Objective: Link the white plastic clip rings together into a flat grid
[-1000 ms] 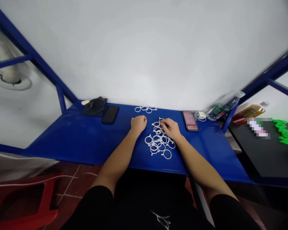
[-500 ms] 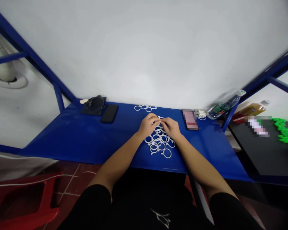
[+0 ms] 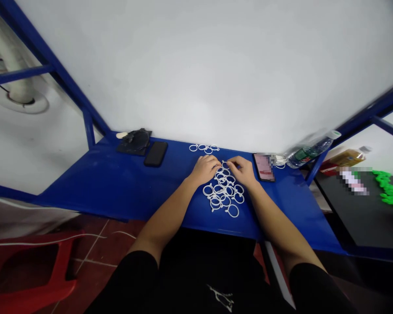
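Between my two hands is a white curtain ring (image 3: 225, 165) with a small eyelet on its rim. My left hand (image 3: 205, 169) is closed, its fingertips at the ring's left side; what lies under its curled fingers is hidden. From the other side, the thumb and forefinger of my right hand (image 3: 241, 170) pinch the ring's right edge. Below both hands spreads a loose, overlapping pile of similar white rings (image 3: 218, 189) on the blue table (image 3: 118, 183). Farther back, near the wall, several more rings (image 3: 202, 147) lie in a small group.
Left of the hands lie a black phone (image 3: 156, 154) and a crumpled black bag (image 3: 136, 141). To the right are a phone with a lit screen (image 3: 264, 166), a white cable (image 3: 280, 161) and a tilted plastic bottle (image 3: 309, 150). Green pieces (image 3: 388, 187) lie on a black side table (image 3: 363, 218).
My hands, which were together at the fingertips, have moved slightly apart, and the ring between them now shows. The whole view has shifted a little.
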A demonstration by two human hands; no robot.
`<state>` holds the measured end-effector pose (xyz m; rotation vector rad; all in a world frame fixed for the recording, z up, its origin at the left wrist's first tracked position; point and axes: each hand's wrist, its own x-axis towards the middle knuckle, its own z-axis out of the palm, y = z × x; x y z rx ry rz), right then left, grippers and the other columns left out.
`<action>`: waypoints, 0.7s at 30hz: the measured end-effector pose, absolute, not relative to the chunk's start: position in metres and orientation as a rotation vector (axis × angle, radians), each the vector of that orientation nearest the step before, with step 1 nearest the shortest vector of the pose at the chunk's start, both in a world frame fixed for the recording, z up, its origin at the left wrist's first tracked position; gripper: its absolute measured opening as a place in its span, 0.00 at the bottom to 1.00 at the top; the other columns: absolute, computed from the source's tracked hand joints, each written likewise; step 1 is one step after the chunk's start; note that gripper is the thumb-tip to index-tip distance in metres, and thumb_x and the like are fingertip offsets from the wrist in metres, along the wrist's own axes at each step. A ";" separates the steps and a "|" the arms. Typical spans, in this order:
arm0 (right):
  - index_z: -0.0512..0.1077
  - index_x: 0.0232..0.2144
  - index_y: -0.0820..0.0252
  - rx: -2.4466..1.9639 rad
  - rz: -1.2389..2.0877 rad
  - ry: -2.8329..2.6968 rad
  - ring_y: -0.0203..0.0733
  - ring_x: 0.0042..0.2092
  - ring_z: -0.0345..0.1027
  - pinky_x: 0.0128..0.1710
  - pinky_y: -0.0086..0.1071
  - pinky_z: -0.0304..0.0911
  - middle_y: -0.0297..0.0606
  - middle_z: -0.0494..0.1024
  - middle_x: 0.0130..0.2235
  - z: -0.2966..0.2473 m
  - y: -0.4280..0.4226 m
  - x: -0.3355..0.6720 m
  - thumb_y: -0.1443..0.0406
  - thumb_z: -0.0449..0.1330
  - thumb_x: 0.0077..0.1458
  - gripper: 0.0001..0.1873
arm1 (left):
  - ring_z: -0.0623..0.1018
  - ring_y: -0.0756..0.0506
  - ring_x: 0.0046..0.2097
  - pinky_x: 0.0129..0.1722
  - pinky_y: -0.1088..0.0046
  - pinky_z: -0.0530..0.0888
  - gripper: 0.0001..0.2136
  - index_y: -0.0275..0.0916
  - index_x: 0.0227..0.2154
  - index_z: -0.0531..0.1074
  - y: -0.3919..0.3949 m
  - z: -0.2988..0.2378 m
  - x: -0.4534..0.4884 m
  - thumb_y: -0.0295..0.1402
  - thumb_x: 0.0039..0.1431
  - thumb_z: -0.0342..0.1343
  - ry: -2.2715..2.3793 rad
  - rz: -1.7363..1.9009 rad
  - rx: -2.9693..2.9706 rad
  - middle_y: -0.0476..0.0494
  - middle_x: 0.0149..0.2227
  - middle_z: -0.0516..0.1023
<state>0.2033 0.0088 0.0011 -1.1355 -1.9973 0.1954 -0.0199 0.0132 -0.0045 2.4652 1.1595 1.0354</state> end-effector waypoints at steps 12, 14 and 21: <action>0.65 0.68 0.57 -1.588 0.242 -2.438 0.55 0.56 0.74 0.57 0.44 0.68 0.53 0.72 0.62 -0.001 0.114 0.147 0.58 0.56 0.70 0.28 | 0.79 0.46 0.35 0.39 0.69 0.74 0.07 0.42 0.33 0.81 0.023 -0.019 -0.019 0.36 0.65 0.62 1.131 1.016 2.241 0.47 0.34 0.82; 0.64 0.69 0.56 -1.660 0.272 -2.497 0.57 0.56 0.74 0.58 0.45 0.68 0.55 0.70 0.63 -0.003 0.122 0.139 0.55 0.56 0.70 0.30 | 0.79 0.45 0.37 0.42 0.67 0.75 0.09 0.41 0.32 0.81 0.028 -0.021 -0.023 0.36 0.67 0.60 1.264 1.103 2.227 0.45 0.34 0.82; 0.71 0.64 0.59 -1.408 0.244 -2.670 0.53 0.59 0.73 0.61 0.41 0.64 0.50 0.76 0.60 -0.002 0.119 0.119 0.65 0.57 0.68 0.23 | 0.73 0.34 0.58 0.56 0.54 0.70 0.10 0.45 0.45 0.81 0.047 -0.025 -0.046 0.41 0.67 0.60 1.774 1.206 2.081 0.37 0.55 0.78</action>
